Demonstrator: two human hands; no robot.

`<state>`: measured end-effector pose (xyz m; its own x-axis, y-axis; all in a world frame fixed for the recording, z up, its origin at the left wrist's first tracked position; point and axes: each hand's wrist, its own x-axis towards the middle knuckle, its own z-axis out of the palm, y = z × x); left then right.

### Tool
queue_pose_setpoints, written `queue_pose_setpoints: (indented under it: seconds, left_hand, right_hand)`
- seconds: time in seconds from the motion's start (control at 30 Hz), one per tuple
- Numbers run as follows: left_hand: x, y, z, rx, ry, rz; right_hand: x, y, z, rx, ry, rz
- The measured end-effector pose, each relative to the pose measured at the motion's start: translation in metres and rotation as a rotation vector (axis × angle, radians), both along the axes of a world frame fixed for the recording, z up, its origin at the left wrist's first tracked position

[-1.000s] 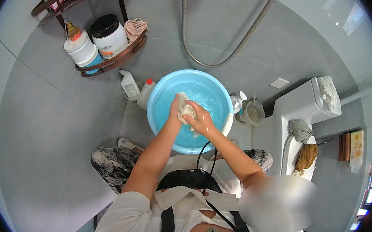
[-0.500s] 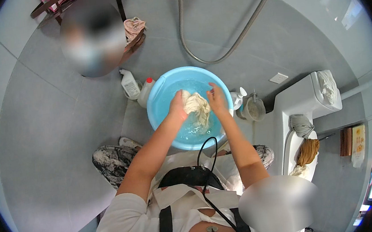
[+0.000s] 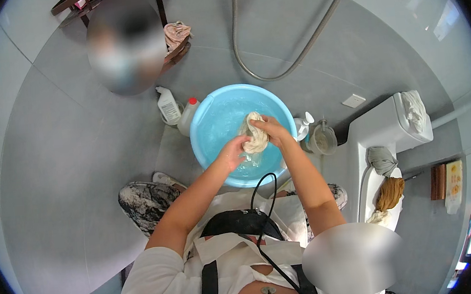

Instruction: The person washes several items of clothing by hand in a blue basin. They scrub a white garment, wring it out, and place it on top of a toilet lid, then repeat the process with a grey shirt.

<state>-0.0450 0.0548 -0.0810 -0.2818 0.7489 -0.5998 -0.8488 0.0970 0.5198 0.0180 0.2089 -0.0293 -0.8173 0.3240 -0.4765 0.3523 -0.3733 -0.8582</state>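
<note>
A light-blue round basin [image 3: 197,145] on the floor in front of me holds water. Over the water is a wet cream cloth [image 3: 256,142], bunched into a loose bundle. My right hand [image 3: 269,129] grips its right side, thumb on top. On the lower left of the bundle, my left hand [image 3: 232,154] has its fingers apart, the fingertips at the cloth's edge; whether they touch it is hard to tell. The cloth's lower end hangs at the water, which ripples beneath it.
Left of the basin stand a white spray bottle [image 3: 168,105] and a red-capped jug [image 3: 188,117]. On the right are a white pump bottle [image 3: 303,125], a clear container [image 3: 323,140] and a toilet [image 3: 359,140] draped with cloths. A shower hose [image 3: 236,28] hangs beyond the basin.
The cloth has passed from my left hand to my right and is bunched up more. My left hand has come down and nearer; my right has closed on the cloth.
</note>
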Motion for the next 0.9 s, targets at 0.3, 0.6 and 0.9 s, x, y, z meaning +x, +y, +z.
queue_pose_setpoints:
  seconds: [0.3,0.6,0.9]
  left_hand:
    - [-0.032,-0.003,-0.052,-0.148,0.040,0.395]
    - [-0.027,0.000,-0.009,0.072,-0.144,0.272]
    - [-0.053,0.010,-0.046,-0.363,0.808,0.153]
  right_hand:
    - [0.002,-0.028,0.056,-0.411,0.322,-0.070]
    - [0.020,0.009,0.041,-0.102,0.176,0.024]
    - [0.038,0.030,-0.029,1.252,-0.069,0.127]
